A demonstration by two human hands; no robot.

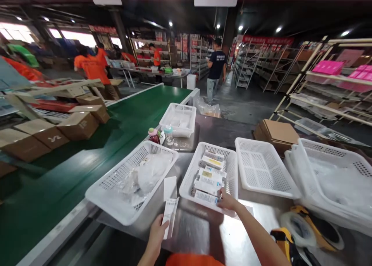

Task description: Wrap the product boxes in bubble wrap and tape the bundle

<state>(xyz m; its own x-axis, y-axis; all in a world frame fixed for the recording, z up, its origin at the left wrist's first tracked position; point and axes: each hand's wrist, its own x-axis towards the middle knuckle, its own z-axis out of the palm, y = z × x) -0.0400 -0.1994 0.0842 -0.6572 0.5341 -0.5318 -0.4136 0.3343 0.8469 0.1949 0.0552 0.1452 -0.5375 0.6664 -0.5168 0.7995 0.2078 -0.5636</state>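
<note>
My left hand (158, 228) is closed on a folded white paper slip (171, 215) with print on it, above the metal table's front edge. Its upper end meets another white paper (170, 187) lying on the table. At the near right corner of a white perforated basket (186, 181), my right hand (226, 200) has its fingers curled beside the nearest white box (205, 196); whether they grip it is hard to tell. Several more small white boxes (209, 185) lie in that basket, one with a yellow stripe (213, 161).
A basket of clear plastic bags (128, 215) stands left, beside the green conveyor (122, 122). Behind are a smaller basket (192, 120) and bottles (169, 136). Rightward are a basket (261, 167), stacked baskets (328, 150) and tape dispensers (283, 239). People stand farther back.
</note>
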